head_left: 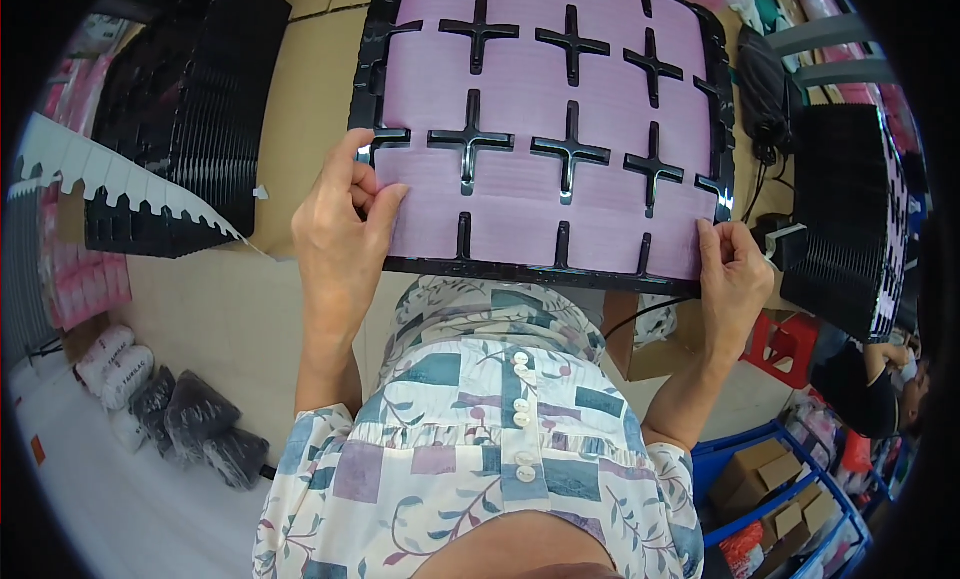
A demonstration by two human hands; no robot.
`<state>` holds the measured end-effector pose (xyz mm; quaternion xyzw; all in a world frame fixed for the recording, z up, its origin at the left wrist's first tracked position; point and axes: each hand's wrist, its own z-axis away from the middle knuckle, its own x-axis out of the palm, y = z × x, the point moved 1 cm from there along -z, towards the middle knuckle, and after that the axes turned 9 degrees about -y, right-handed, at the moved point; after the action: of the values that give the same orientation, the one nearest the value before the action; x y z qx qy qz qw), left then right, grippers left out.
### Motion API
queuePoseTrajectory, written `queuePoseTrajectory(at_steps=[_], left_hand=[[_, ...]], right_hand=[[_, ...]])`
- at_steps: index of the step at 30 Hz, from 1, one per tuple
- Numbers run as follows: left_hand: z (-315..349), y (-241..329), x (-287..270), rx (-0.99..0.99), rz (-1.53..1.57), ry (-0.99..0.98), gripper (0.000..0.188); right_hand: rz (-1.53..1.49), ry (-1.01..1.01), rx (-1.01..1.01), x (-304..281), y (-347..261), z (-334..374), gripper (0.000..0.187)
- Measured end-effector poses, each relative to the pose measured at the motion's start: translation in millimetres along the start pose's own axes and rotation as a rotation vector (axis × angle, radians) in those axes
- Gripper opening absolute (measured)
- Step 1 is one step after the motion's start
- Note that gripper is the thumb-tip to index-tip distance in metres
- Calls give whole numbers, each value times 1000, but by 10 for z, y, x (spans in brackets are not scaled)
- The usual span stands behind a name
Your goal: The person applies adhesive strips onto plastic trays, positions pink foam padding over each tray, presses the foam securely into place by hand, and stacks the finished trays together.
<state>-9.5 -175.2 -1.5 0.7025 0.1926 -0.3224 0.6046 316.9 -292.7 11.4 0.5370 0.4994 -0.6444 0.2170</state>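
Nearest, a patterned blouse (440, 464) with pale round buttons, close behind the near rim of a black tray (373, 64). Tray lying squarely before the body, on a brown tabletop (315, 69), near rim apparently jutting past the table edge, perhaps for easier grasping from beneath.

At the near right corner, the right hand (735, 264): thumb and forefinger closed in a pinch on the rim, other fingers curled inward. A little farther off, at the left rim, the left hand (345, 204): forefinger bent over the edge, thumb apart from it, along the border of the lilac surface (520, 214); cannot tell whether gripping firmly or merely resting. Opposite sides held, probably to steady the tray or square it up. Both forearms extended forward around the torso, elbows bent, right wrist lower and nearer the body than the left.

Across the lilac surface, rows of glossy black crosses (572, 149), probably as dividers.

To either side, a left stack of dark trays (200, 129) and a right stack (845, 219), likely set apart for working room between. Beyond and below, a red stool (783, 344), black bags (200, 414) on the floor, and cardboard boxes (757, 479) in a blue rack (735, 441).
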Motion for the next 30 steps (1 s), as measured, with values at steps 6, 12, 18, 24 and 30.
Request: queuePoseTrajectory(at_steps=[6, 12, 18, 24, 30], left_hand=[[-25, 33, 2, 16, -48, -11, 49], [-15, 20, -18, 32, -38, -12, 46], [-3, 16, 0, -6, -100, 9, 45], [-16, 29, 33, 0, -145, 2, 46], [-21, 21, 46, -6, -152, 8, 46]], right_hand=[[27, 11, 10, -11, -16, 15, 24], [32, 23, -42, 11, -37, 3, 23], [54, 31, -39, 7, -45, 10, 24], [94, 37, -48, 3, -33, 7, 26], [131, 71, -86, 15, -20, 2, 25]])
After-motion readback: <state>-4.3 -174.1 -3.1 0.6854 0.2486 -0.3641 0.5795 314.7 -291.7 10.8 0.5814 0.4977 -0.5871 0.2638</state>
